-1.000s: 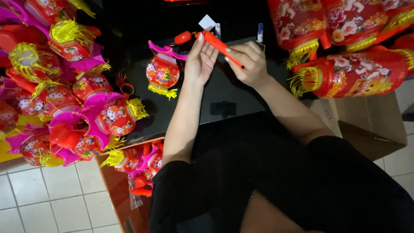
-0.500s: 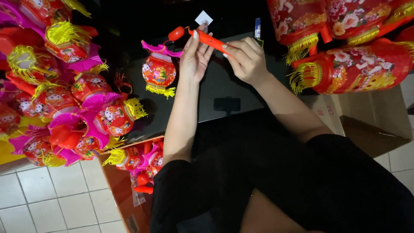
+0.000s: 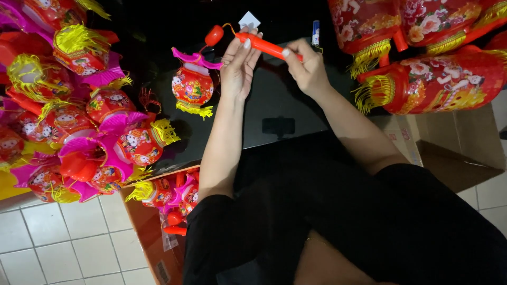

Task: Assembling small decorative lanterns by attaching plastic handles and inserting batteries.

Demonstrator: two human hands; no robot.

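Head view: both hands grip a red stick (image 3: 266,46) above the dark desk (image 3: 285,105), left hand (image 3: 238,66) at its tip, right hand (image 3: 306,68) mid-shaft. A small lantern (image 3: 193,84) dangles beside them. Lantern piles (image 3: 79,105) crowd both edges; the desk middle lies open.

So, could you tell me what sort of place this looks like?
Probably a small workshop or stockroom for festive toy lanterns: heaps of finished lanterns, an open cardboard box of more, and a tiled floor.
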